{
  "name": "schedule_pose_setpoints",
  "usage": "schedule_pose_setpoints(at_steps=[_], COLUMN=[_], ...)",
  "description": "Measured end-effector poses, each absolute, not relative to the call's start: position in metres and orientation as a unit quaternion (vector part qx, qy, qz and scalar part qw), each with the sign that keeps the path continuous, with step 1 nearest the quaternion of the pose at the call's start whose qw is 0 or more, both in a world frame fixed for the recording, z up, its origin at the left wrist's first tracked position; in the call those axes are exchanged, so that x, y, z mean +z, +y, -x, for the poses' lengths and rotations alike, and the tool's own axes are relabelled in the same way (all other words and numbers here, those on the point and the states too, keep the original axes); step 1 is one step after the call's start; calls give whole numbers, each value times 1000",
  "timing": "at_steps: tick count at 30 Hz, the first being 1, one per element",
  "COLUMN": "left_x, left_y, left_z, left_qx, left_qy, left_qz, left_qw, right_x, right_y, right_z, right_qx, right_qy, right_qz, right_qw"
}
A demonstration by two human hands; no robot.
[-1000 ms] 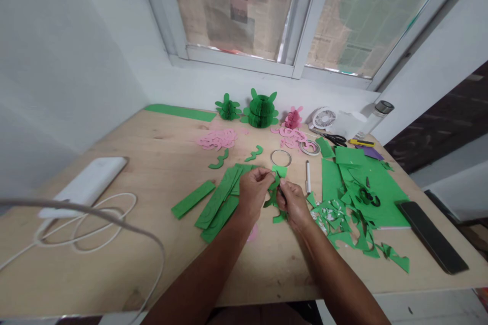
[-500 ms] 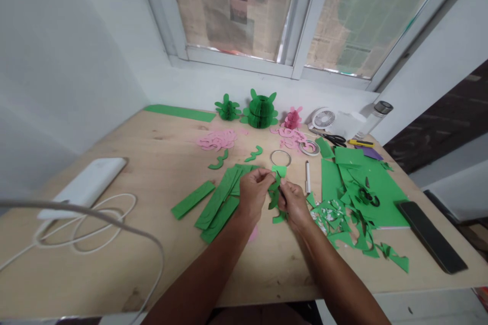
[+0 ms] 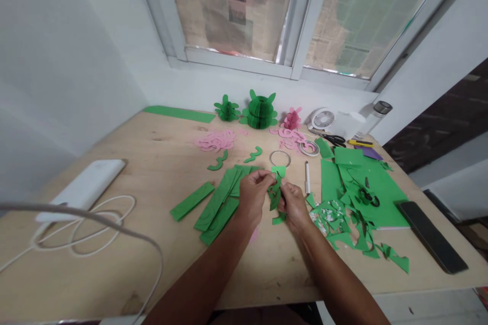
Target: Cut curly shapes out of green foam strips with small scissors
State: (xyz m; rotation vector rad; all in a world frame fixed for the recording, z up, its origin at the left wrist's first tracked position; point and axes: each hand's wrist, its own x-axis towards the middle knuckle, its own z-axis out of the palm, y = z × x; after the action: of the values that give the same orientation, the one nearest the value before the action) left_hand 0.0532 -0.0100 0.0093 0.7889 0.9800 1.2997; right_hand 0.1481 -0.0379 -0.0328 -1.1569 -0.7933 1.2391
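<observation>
My left hand (image 3: pixel 254 190) is closed, its thumb and forefinger pinching a piece of cut green paper (image 3: pixel 275 196) with curvy edges. On the other side of the paper my right hand (image 3: pixel 295 204) is closed too, its fingertips against the paper's right edge; a dark patch under these fingers is too unclear to name. The paper's top flap (image 3: pixel 279 169) sticks up above both hands. Another green scrap (image 3: pixel 279 219) lies just below them. Beside my left wrist is a stack of green paper strips (image 3: pixel 217 202) with curved outlines.
Wavy green cutouts (image 3: pixel 218 161) and pink cutouts (image 3: pixel 216 140) lie beyond my hands. To the right are a white pen (image 3: pixel 307 177), green scraps (image 3: pixel 335 216), black-handled scissors (image 3: pixel 368 197) and a dark phone-like slab (image 3: pixel 432 236). Paper honeycomb figures (image 3: pixel 260 111) stand at the back; a cable (image 3: pixel 152 244) crosses front left.
My right fingers have shifted slightly up along the green paper, and the dark thing seen between them earlier is now mostly hidden. My left hand keeps its pinch.
</observation>
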Motion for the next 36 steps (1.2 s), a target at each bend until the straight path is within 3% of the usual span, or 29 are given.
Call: schedule_pose_setpoints(at_steps=[36], left_x=[13], left_y=[-3], left_z=[-44], left_qx=[540], left_qy=[427], left_qz=[-392], left_qw=[610], right_x=[-31], right_y=[-38], right_z=[-149], right_qx=[521], right_qy=[-353], right_qz=[518], right_qw=[579])
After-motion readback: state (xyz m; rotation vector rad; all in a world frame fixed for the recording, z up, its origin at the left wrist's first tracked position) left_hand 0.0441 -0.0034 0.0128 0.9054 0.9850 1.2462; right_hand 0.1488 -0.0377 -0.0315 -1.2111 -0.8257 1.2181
